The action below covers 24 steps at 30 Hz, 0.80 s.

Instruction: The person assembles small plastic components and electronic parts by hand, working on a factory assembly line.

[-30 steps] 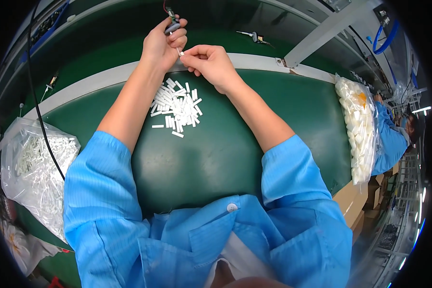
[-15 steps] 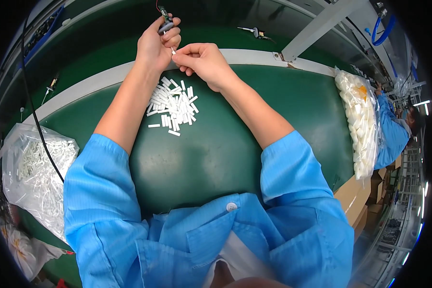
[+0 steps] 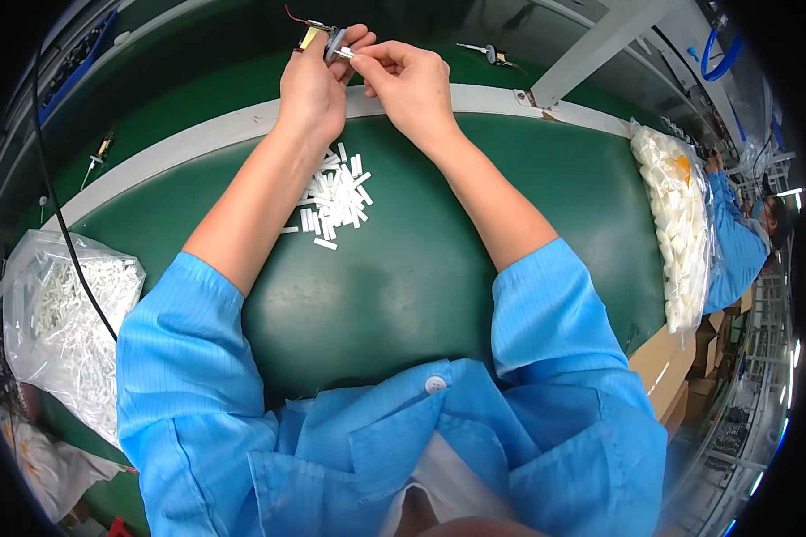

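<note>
My left hand (image 3: 313,97) is closed around a small electronic assembly with a grey disc (image 3: 335,45), a yellow part (image 3: 309,38) and a thin red wire. Close beside it, my right hand (image 3: 414,89) pinches a short white tube (image 3: 345,53) between thumb and forefinger, at the disc's right side. How far the tube sits on the assembly is too small to tell. Under and right of my left forearm, a loose pile of short white tubes (image 3: 338,199) lies on the green work surface (image 3: 403,286).
At the left lies a clear bag of small white pieces (image 3: 81,295), with a black cable (image 3: 67,224) across it. A bag of larger white parts (image 3: 676,228) lies at the right. Beyond the white rail (image 3: 484,98) rest similar assemblies (image 3: 491,55). Far right sits another person in blue (image 3: 734,237).
Both hands have shifted slightly right and upward. The assembly has turned so its disc faces right, and the white tube in my right hand is now up against it.
</note>
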Each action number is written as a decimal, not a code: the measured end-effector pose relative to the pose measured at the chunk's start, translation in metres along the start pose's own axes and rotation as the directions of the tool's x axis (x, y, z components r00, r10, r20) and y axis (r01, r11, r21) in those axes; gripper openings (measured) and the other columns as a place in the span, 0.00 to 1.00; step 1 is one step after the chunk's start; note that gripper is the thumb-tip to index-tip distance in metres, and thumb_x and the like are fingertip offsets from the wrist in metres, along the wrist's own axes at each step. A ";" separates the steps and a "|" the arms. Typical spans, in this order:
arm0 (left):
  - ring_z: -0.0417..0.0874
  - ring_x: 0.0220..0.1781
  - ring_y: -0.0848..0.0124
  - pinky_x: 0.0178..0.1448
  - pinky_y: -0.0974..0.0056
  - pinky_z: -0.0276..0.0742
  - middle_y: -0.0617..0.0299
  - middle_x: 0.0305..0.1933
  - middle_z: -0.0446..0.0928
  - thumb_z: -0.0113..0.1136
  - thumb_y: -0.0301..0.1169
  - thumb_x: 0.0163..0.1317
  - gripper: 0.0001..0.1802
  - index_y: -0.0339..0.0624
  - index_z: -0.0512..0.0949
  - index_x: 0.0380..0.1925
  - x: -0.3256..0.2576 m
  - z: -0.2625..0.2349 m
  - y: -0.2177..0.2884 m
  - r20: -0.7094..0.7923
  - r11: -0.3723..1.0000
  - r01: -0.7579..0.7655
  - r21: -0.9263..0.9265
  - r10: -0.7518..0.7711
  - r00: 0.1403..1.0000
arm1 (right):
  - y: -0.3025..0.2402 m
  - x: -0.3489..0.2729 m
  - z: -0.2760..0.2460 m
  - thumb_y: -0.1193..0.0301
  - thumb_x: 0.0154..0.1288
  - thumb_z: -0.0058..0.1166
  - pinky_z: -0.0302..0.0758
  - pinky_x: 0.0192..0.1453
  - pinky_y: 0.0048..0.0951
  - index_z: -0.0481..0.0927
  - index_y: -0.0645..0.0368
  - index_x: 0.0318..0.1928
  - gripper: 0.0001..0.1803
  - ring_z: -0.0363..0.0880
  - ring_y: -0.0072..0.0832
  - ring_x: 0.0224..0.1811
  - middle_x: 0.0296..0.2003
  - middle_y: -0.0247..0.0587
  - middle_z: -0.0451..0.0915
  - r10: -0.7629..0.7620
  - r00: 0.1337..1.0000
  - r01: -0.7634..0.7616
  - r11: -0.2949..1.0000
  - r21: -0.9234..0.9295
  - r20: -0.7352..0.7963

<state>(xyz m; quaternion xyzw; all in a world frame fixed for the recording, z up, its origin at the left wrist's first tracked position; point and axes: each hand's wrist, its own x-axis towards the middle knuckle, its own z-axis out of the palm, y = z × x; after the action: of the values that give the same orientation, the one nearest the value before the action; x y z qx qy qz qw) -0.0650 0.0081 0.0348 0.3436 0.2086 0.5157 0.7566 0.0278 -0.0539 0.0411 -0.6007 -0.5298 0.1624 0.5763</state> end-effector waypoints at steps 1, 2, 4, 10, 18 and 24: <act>0.80 0.48 0.62 0.54 0.60 0.72 0.51 0.45 0.77 0.36 0.34 0.71 0.14 0.35 0.65 0.45 -0.002 0.000 0.000 -0.006 1.000 0.002 0.000 -0.002 1.000 | 0.003 0.000 0.001 0.72 0.55 0.59 0.77 0.31 0.27 0.82 0.65 0.33 0.09 0.80 0.29 0.25 0.26 0.44 0.82 -0.096 0.995 0.095 0.994 -0.052 -0.010; 0.80 0.48 0.62 0.53 0.60 0.73 0.51 0.44 0.77 0.36 0.34 0.71 0.13 0.35 0.64 0.44 -0.003 0.002 -0.001 -0.001 0.999 -0.010 -0.033 0.010 1.000 | 0.005 -0.001 0.002 0.71 0.54 0.60 0.77 0.32 0.29 0.82 0.65 0.32 0.09 0.80 0.32 0.26 0.26 0.45 0.81 -0.191 0.982 0.188 0.977 -0.104 -0.014; 0.80 0.48 0.63 0.53 0.60 0.74 0.50 0.44 0.77 0.36 0.33 0.71 0.12 0.35 0.63 0.44 -0.003 0.002 -0.005 -0.007 0.998 -0.021 -0.065 0.020 1.000 | 0.009 -0.003 0.001 0.70 0.53 0.60 0.77 0.33 0.31 0.82 0.64 0.32 0.09 0.80 0.35 0.27 0.25 0.44 0.80 -0.322 0.947 0.314 0.921 -0.232 0.002; 0.79 0.47 0.58 0.46 0.55 0.79 0.48 0.44 0.76 0.37 0.30 0.69 0.11 0.34 0.62 0.45 0.001 0.005 -0.012 -0.030 0.988 0.061 -0.144 -0.066 0.997 | 0.018 -0.001 -0.005 0.70 0.52 0.62 0.74 0.30 0.26 0.82 0.60 0.34 0.09 0.78 0.27 0.24 0.26 0.40 0.80 -0.627 0.763 0.604 0.608 -0.515 0.154; 0.81 0.40 0.52 0.46 0.55 0.76 0.47 0.36 0.81 0.54 0.35 0.57 0.15 0.36 0.78 0.39 0.075 -0.042 0.051 0.425 -0.153 -0.421 0.894 -0.014 0.905 | -0.011 -0.006 -0.007 0.70 0.56 0.58 0.75 0.42 0.29 0.82 0.59 0.41 0.12 0.79 0.30 0.35 0.33 0.41 0.82 0.035 0.846 0.189 0.914 -0.360 0.532; 0.70 0.59 0.59 0.61 0.52 0.62 0.52 0.51 0.72 0.50 0.44 0.62 0.18 0.45 0.78 0.45 0.049 -0.061 0.047 0.467 -0.264 -0.427 0.865 0.107 0.878 | -0.010 -0.020 -0.005 0.83 0.53 0.50 0.73 0.46 0.33 0.80 0.59 0.45 0.17 0.76 0.39 0.41 0.41 0.42 0.77 -0.238 0.645 0.527 0.827 -0.196 0.726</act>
<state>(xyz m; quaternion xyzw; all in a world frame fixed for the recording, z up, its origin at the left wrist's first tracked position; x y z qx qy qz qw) -0.1173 0.0825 0.0294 0.8832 0.3619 0.2822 0.0962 0.0196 -0.0752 0.0423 -0.4731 -0.8394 0.1307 0.2334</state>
